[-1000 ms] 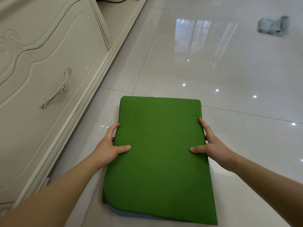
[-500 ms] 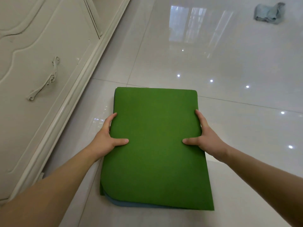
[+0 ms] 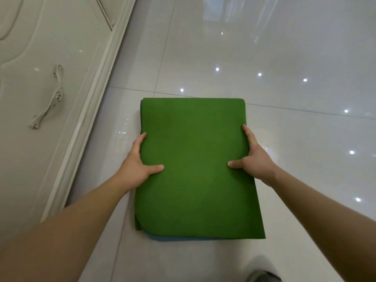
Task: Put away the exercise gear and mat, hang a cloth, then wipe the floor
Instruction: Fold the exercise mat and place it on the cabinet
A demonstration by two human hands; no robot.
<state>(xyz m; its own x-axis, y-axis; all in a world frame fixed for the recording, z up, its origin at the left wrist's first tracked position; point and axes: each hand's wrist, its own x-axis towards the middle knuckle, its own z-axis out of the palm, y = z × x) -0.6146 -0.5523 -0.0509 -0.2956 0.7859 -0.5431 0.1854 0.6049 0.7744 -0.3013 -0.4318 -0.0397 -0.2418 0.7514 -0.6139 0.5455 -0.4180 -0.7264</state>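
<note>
I had left grip (image 3: pixel 138 165) and right grip (image 3: pixel 254 159) pinching folded mat (image 3: pixel 195 176) by side edges, thumbs on top, beside cabinet (image 3: pixel 50 98). Risk as I judged: layers sliding apart, mat unfolding if tilted.

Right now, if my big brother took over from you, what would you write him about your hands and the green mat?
Left hand: grips the left edge of the folded green mat, thumb on top.
Right hand: grips the mat's right edge, thumb on top.
Where: the mat is over the tile floor, beside the white cabinet. I cannot tell if it is lifted.
Done: mat folded.
Left: put the mat away, hang the cloth, wipe the floor. The cloth and other gear are not in view.
</note>
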